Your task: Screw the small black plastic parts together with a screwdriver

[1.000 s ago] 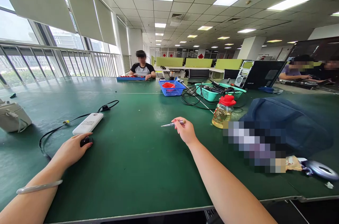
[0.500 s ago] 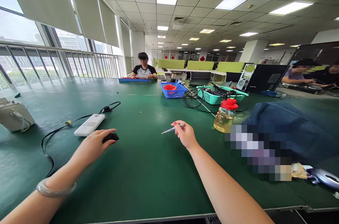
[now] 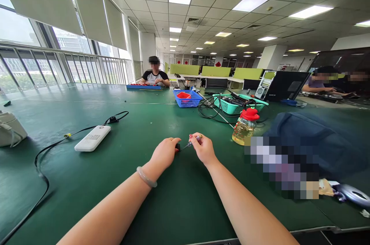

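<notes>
Both forearms reach forward over the green table (image 3: pixel 121 183), the hands meeting near its middle. The left hand (image 3: pixel 164 153) curls down, fingers clasping a small black part (image 3: pixel 177 147) that is mostly hidden beneath them; what it is cannot be made out. The right hand (image 3: pixel 204 148) pinches a thin screwdriver (image 3: pixel 191 142), its tip pointing at the part. A bottle (image 3: pixel 244 126) stands just right.
</notes>
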